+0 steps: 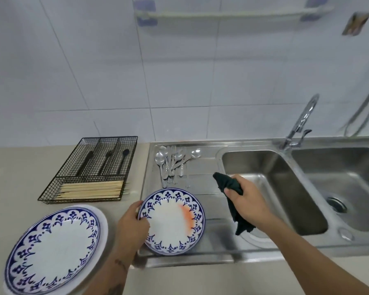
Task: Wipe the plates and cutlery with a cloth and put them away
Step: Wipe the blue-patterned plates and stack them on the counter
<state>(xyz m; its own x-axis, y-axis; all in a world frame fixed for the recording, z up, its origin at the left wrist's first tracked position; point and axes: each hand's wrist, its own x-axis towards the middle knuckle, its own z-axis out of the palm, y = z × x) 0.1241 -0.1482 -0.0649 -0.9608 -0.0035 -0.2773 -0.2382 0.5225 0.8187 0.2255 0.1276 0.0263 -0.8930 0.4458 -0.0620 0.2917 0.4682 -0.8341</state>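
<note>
A small white plate (172, 222) with a blue patterned rim and an orange smear on its right side sits on the steel drainboard (213, 237). My left hand (131, 225) grips its left rim. My right hand (246, 198) holds a dark green cloth (232, 196) above the drainboard, right of the plate and apart from it. Several silver spoons and forks (173, 162) lie at the back of the drainboard. A larger blue-rimmed plate (53, 250) rests on a plain white plate on the counter at the left.
A black wire cutlery tray (58, 184) at the back left holds dark utensils (107, 160) and wooden chopsticks (92, 189). A double steel sink (285, 188) with a chrome faucet (300, 122) lies to the right. A tiled wall stands behind.
</note>
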